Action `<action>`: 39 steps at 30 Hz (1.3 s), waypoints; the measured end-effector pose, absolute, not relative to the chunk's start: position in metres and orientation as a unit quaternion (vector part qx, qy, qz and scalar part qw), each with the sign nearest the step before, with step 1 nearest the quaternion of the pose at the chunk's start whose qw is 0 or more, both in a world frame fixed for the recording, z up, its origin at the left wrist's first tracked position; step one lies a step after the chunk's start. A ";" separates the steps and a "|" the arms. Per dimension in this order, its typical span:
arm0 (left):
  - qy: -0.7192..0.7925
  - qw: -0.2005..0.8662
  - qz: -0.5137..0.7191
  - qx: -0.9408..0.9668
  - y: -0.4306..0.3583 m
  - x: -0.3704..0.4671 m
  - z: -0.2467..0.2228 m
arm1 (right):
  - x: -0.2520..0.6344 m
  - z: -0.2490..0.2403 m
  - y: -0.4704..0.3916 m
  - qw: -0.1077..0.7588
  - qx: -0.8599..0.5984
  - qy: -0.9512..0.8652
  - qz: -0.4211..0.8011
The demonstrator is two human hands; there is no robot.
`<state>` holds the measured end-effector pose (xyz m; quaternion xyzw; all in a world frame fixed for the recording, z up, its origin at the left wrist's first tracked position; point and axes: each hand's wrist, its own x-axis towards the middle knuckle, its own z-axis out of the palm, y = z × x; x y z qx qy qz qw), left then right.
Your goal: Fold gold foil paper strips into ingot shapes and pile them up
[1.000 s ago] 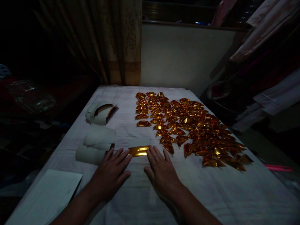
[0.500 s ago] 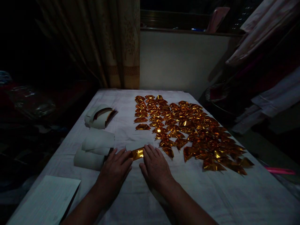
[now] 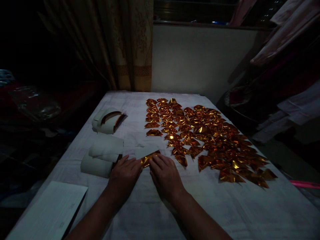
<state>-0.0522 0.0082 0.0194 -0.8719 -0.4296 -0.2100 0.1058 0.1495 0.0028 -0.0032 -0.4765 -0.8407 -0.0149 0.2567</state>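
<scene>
A strip of gold foil paper (image 3: pixel 149 158) lies between my hands on the white-covered table (image 3: pixel 150 213), with a pale sheet (image 3: pixel 147 150) just behind it. My left hand (image 3: pixel 126 173) is closed at the left end of the foil, fingers bent together. My right hand (image 3: pixel 166 173) has its fingers pressed together over the right part of the foil, whose upper right corner sticks out past the fingertips. Many folded gold foil pieces (image 3: pixel 201 130) stand in rows beyond and to the right of my right hand.
Curled pale sheets (image 3: pixel 106 148) lie left of my left hand, with another curled stack (image 3: pixel 107 123) behind. A flat pale booklet (image 3: pixel 50 210) sits at the near left. Curtain (image 3: pixel 132 46) and wall stand behind the table; clothes hang at right.
My right hand's fingers have drawn closer together and slightly left over the foil. The foil now slants up to the right, its far right corner showing. The camera view has shifted a little.
</scene>
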 end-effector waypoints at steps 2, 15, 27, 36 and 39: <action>-0.438 0.099 -0.212 -0.868 0.004 -0.046 0.022 | 0.148 0.000 0.003 0.254 -0.474 -0.843 0.008; -0.480 -0.062 -0.236 -0.842 -0.003 -0.053 0.024 | 0.145 0.001 -0.003 0.301 -0.478 -0.824 0.045; -0.534 -0.091 -0.230 -0.808 0.002 -0.048 0.021 | 0.130 0.016 -0.002 0.221 -0.578 -0.781 0.079; -0.558 -0.085 -0.244 -0.788 0.004 -0.042 0.022 | 0.127 0.018 0.006 0.194 -0.608 -0.764 0.098; -0.564 -0.081 -0.238 -0.786 0.005 -0.040 0.022 | 0.127 0.017 0.006 0.202 -0.606 -0.763 0.098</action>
